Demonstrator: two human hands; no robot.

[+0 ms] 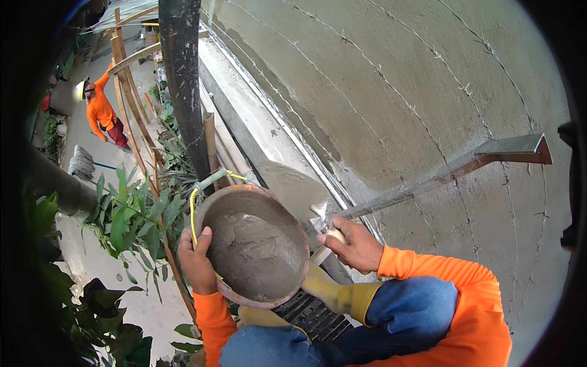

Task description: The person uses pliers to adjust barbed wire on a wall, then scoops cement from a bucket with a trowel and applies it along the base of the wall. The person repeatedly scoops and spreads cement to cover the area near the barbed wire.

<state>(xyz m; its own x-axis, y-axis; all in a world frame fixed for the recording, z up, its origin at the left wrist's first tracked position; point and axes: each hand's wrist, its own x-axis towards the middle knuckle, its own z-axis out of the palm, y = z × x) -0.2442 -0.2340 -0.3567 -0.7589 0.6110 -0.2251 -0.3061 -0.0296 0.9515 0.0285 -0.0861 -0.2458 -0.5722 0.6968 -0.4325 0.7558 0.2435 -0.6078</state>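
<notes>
A round bucket (304, 227) of wet grey mortar (260, 260) stands tilted in front of me, close above my knees. My left hand (197, 260) is closed on its left rim, the thumb over the edge beside a yellow cord. My right hand (358, 246) is wrapped round the pale handle of a trowel. The trowel's broad, mortar-smeared blade (290, 186) points away, just past the bucket's right rim and over the concrete ledge (260, 119). Part of the blade lies behind the bucket.
Barbed wire (411, 110) and an angled metal bar (428, 177) run along the plastered wall (367, 73) at right. A black post (185, 79) rises ahead. My yellow boots (327, 287) rest on a black slatted platform (312, 315). Far below left stand a person (103, 113) and wooden planks (126, 92).
</notes>
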